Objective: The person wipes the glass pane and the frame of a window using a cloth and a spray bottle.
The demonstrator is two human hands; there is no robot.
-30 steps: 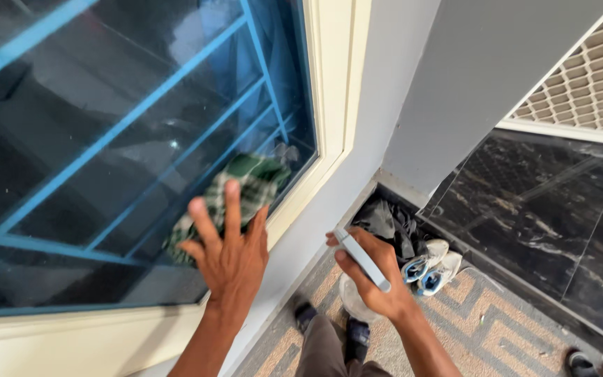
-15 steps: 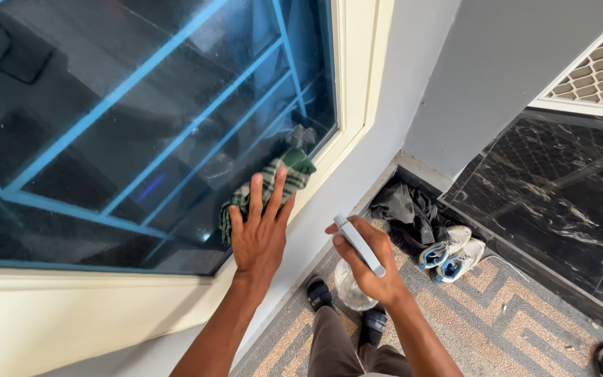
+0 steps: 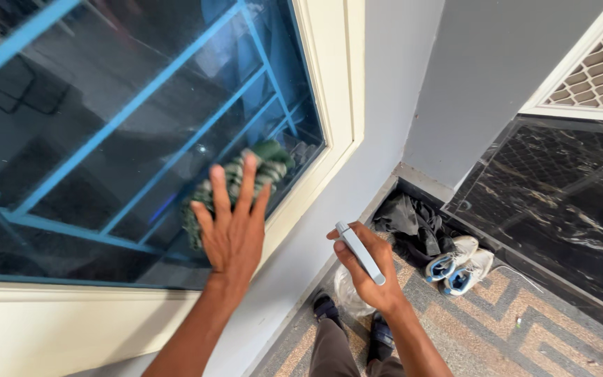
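Bare forearms without sleeves, left hand and right hand ungloved, grey-brown trousers, dark sandals.

I see a cream-framed window with blue bars, grey walls, black marble, patterned floor, and shoes.

White-and-blue sneakers lie beside a dark crumpled garment on the patterned floor.

My left hand presses a crumpled green-and-white checked cloth flat against the dark window glass, near its lower right corner, fingers spread over it. My right hand grips a spray bottle, its grey head angled up-left, the pale body hanging below.
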